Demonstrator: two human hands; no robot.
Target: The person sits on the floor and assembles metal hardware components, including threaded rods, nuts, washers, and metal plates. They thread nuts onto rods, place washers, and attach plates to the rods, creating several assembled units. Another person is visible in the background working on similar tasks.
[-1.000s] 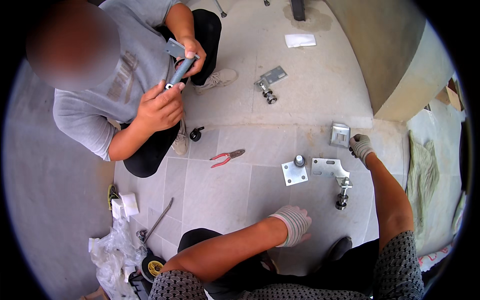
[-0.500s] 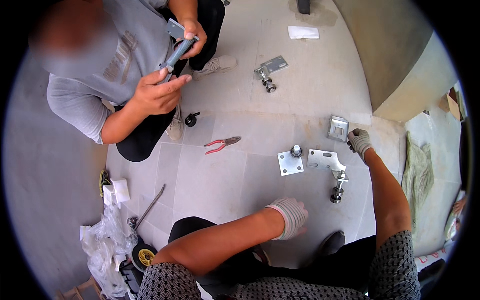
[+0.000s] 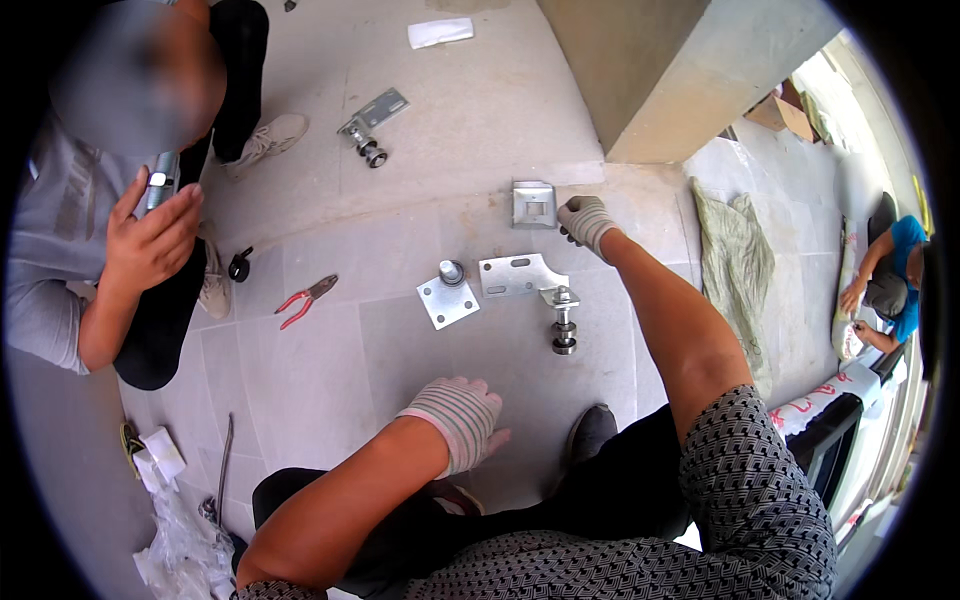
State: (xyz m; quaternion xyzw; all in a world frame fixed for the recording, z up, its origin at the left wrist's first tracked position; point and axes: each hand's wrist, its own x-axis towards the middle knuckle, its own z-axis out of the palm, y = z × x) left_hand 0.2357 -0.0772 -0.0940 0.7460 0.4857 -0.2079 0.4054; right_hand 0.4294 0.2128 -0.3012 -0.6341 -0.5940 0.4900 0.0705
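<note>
My right hand (image 3: 588,222), in a striped knit glove, is at the right edge of a metal bracket with a square hole (image 3: 534,206). Its fingers are curled, with dark bits showing beneath them; what they hold, if anything, is hidden. My left hand (image 3: 458,425), gloved alike, hangs over the floor near my knee, fingers apart and holding nothing. Between the hands lie a square plate with a stud (image 3: 447,302) and a slotted plate (image 3: 520,275). Attached to the slotted plate is a bolt with rollers (image 3: 564,325).
Red-handled pliers (image 3: 307,300) lie left of the plates. Farther back is another roller bracket (image 3: 375,122). A co-worker (image 3: 75,250) at left holds a threaded metal part (image 3: 160,182). Beyond my right hand are a pillar (image 3: 665,90) and a woven sack (image 3: 735,265); another person (image 3: 890,265) crouches far right.
The view has turned to the right, so the floor things appear farther left and a crouching person shows at right. My right hand stays beside the bracket. The co-worker's threaded part is now upright.
</note>
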